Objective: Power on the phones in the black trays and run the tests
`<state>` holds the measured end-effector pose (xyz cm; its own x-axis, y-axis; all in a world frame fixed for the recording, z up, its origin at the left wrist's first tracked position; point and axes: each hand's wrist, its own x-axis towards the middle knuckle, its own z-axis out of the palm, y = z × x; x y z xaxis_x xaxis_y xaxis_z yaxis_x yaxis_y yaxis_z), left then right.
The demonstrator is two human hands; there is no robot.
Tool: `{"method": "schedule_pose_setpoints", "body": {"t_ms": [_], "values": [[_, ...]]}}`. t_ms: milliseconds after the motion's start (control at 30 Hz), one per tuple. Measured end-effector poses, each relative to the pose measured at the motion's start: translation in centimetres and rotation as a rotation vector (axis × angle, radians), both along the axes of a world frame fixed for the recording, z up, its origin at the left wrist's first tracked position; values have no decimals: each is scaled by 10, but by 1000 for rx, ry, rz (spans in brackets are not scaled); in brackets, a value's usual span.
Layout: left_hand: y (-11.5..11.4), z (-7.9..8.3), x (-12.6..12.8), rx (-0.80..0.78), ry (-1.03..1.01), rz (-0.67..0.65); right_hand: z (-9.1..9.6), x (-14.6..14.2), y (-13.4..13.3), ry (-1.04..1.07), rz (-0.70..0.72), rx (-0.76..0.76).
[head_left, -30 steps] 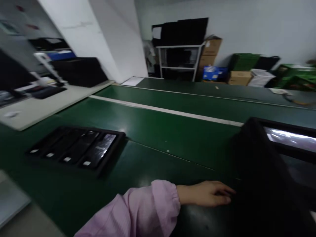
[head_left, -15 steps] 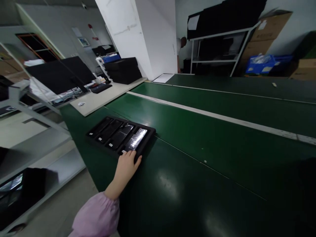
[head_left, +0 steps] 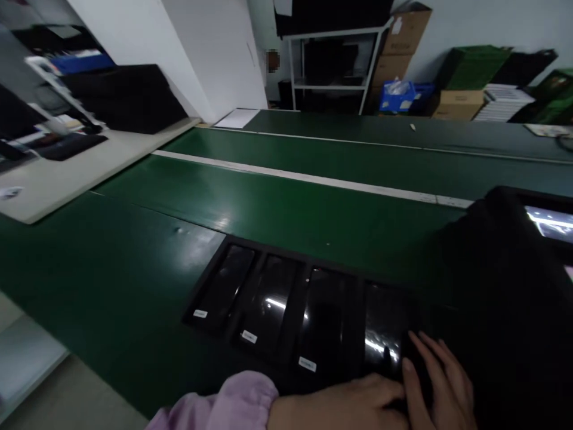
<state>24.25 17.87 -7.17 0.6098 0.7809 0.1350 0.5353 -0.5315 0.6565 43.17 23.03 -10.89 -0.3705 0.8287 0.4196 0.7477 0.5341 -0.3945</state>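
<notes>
A black tray lies on the green work table, with several dark, glossy phone-like panels side by side in its slots. Most panels show a small white label at the near end. My left hand, in a pink sleeve, reaches across the tray's near side; its fingers are curled at the lower end of the rightmost panel, and what they grip is hidden. Beside it, my right hand has its fingers stretched and apart over that panel's right edge. Deep shadow hides the tray's right end.
To the right rises a black stack of trays, a bright panel in the top one. A pale board borders the table at left. A white strip crosses the green surface. Behind stand a shelf, cartons and blue bins.
The view has swung right. The tray is now farther right from the pale board, near the black stack. My right hand has come into view at the tray's right end.
</notes>
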Motion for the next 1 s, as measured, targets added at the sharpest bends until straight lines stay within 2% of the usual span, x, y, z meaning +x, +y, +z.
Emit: {"method": "schedule_pose_setpoints", "body": {"t_ms": [33,67,133,200,233,267,300,367,467,600,700,800,900,1000], "values": [[-4,4,-12,-9,-58,61,-3,4,2,-17,-55,34],[-8,8,-31,-23,-123,221,-5,7,4,-32,-101,72],[-15,11,-82,-12,-89,600,-8,8,5,-76,-134,140],[-21,9,-136,51,126,1053,-6,7,6,-137,-92,162],[-25,7,-159,33,265,1291,-4,7,7,-151,-67,165],[-30,4,-179,-65,387,1463,-1,6,8,-153,-46,165],[-35,0,-192,-167,429,1521,2,6,9,-143,-38,170],[-42,-7,-203,-311,484,1514,9,3,7,-111,-28,175],[-44,-12,-184,-306,558,1406,19,-10,-3,-51,25,173],[-27,-9,-150,-297,761,1346,21,-39,-23,-98,187,72],[-13,-6,-153,-327,814,1233,15,-65,-35,-208,230,29],[-15,-13,-173,-303,741,1141,11,-94,-41,-237,246,14],[-29,-25,-189,-187,546,1135,12,-118,-43,-231,229,-33],[-40,-33,-191,-77,405,1138,14,-132,-44,-242,208,-67]]}}
